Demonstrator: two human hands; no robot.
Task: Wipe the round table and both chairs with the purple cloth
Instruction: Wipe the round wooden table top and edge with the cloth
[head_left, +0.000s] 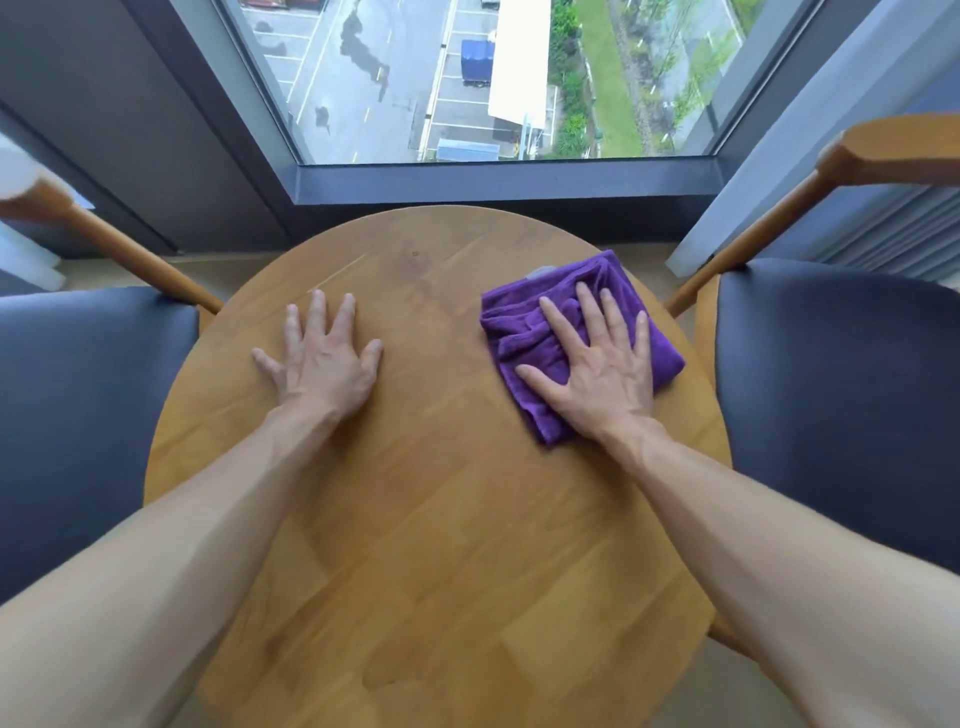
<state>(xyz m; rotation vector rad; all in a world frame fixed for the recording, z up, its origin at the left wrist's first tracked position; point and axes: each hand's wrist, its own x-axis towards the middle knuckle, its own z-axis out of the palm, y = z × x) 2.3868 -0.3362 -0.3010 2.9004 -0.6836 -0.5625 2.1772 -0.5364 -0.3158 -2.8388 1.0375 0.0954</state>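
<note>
A person leans over the round table, both bare forearms reaching in from the bottom corners of the frame. The right hand lies flat on the purple cloth, fingers straight and spread, palm pressing the fabric down onto the wood; nothing is pinched or gathered in the grip. The cloth is loosely folded and rumpled, sitting on the right part of the tabletop, a little above the middle of the frame and close to the table's right edge. A small pale tag shows at its upper edge.

The left hand rests flat on bare wood in the left centre of the frame, fingers splayed wide, thumb pointing toward the cloth, holding nothing. The two hands are well apart, with open tabletop between them.

The table is light wood with visible plank joints. A chair stands on either side of it: the left chair with its dark padded seat at the left edge of the frame and a wooden arm running toward the upper left, and the right chair with the same dark seat at the right edge and its wooden arm in the upper right. Each seat sits just beside the table's rim.

Across the top of the frame a large window looks down on a road, parking bays and a strip of grass
</note>
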